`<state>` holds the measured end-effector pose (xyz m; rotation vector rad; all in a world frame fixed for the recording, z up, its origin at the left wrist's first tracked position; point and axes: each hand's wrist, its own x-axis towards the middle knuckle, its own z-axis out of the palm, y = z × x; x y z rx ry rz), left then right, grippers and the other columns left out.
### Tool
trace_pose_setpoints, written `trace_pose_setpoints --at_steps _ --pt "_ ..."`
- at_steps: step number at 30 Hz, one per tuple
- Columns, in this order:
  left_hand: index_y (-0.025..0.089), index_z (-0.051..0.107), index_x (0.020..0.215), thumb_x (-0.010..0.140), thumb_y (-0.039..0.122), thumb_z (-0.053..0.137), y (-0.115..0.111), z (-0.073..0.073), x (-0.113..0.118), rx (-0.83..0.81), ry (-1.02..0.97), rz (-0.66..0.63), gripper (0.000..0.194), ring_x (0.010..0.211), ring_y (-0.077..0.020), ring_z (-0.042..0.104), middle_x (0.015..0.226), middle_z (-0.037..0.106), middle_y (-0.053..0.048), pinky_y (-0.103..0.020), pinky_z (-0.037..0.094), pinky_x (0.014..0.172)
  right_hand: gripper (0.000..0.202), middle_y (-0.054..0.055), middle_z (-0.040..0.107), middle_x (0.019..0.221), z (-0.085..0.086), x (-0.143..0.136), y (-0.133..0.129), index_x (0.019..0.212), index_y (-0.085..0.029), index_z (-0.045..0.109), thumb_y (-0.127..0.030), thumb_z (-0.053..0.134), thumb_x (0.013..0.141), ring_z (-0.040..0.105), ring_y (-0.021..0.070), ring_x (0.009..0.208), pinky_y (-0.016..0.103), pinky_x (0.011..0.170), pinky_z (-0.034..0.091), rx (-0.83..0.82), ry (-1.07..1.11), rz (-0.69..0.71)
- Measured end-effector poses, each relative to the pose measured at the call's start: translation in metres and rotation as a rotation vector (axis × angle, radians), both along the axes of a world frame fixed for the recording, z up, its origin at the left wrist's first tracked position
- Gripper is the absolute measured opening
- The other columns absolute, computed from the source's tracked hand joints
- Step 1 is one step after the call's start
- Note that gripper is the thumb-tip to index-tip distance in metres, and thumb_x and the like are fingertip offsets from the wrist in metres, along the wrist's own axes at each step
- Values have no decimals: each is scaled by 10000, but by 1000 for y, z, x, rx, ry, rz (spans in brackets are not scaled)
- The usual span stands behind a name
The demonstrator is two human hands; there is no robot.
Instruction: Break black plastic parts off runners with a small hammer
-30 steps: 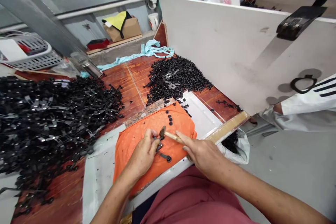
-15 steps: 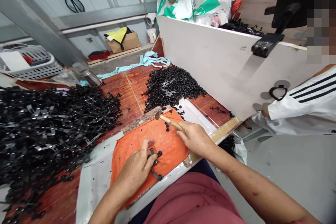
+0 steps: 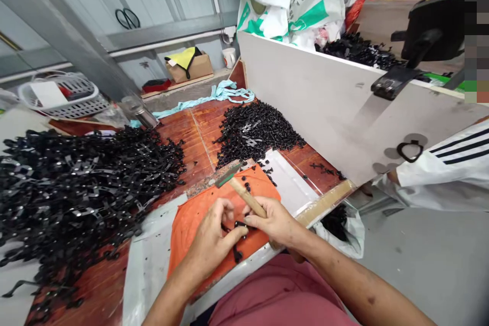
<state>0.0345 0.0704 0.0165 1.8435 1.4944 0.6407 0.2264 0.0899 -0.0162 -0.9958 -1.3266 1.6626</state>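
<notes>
My right hand [image 3: 273, 219] is closed round the wooden handle of a hammer [image 3: 248, 197], whose head points up and to the left. Between my hands, over the orange cloth [image 3: 191, 214], is a black jointed part [image 3: 237, 253]. My left hand [image 3: 214, 226] has its curled fingers and thumb on that part. The fingertips of my right hand come close to its upper end; whether they touch it is unclear. Several small black pieces [image 3: 247, 187] lie on the cloth beyond the hammer.
A large heap of black parts [image 3: 76, 178] covers the left side, with a smaller heap [image 3: 260, 130] behind the cloth. A grey partition [image 3: 324, 97] stands at the right. A metal flask [image 3: 141, 112] and a white basket [image 3: 72, 99] stand back left. A person's white sleeve [image 3: 451, 163] shows beyond the partition.
My right hand has come down and left towards my left hand, bringing the hammer with it. The black part is lifted or turned between my fingers. The camera view has shifted slightly.
</notes>
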Motion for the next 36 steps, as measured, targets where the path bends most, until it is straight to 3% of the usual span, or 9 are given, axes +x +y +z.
trace_pose_setpoints --at_steps 3,5,7,9,12,15,21,36 --pt "236 647 1085 824 418 673 3 -1 -3 108 51 156 319 1077 -279 602 1100 639 -76 -436 465 974 199 -37 601 743 -5 4 2 853 -195 604 -353 715 805 555 136 696 248 686 451 -2 -31 -125" --pt "255 654 1190 886 452 605 1 -4 -1 -22 -70 133 366 1102 -271 619 1127 664 -78 -427 473 990 182 -32 617 758 -7 4 1 855 -199 610 -328 724 794 573 145 716 259 710 463 3 -38 -159" --pt "235 655 1165 902 496 589 -1 -10 6 -226 -299 80 377 961 -228 667 1009 698 -63 -360 526 879 150 -26 638 767 -7 2 1 853 -199 623 -295 721 791 594 155 727 268 721 473 3 -42 -167" --pt "204 641 1060 871 549 631 1 -16 15 -387 -501 84 393 676 -145 630 811 674 -19 -261 515 657 108 -16 668 796 -5 2 0 873 -197 641 -267 698 814 620 165 752 273 730 481 9 -56 -164" --pt "206 568 997 800 611 699 15 -22 23 -483 -653 206 469 385 -39 350 620 565 71 -173 292 400 98 3 698 887 0 15 -3 956 -203 661 -276 611 914 635 175 811 279 755 476 98 -208 -167" --pt "235 499 1048 745 625 746 33 -24 20 -514 -731 287 552 337 -14 215 591 546 108 -148 170 349 143 -14 666 847 2 43 -9 1015 -225 633 -296 511 994 603 170 768 277 724 437 212 -471 -195" --pt "232 458 966 693 631 785 54 -28 16 -616 -737 245 584 310 -1 209 562 569 104 -130 164 329 239 -13 652 810 -14 83 -28 1131 -237 604 -321 399 1042 602 183 726 276 673 408 157 -659 -169" --pt "222 468 920 715 637 751 58 -43 25 -614 -656 232 542 262 -17 271 533 572 101 -138 185 290 254 6 666 859 -23 84 -28 1135 -238 610 -321 398 1023 634 209 794 291 730 435 109 -750 -107"
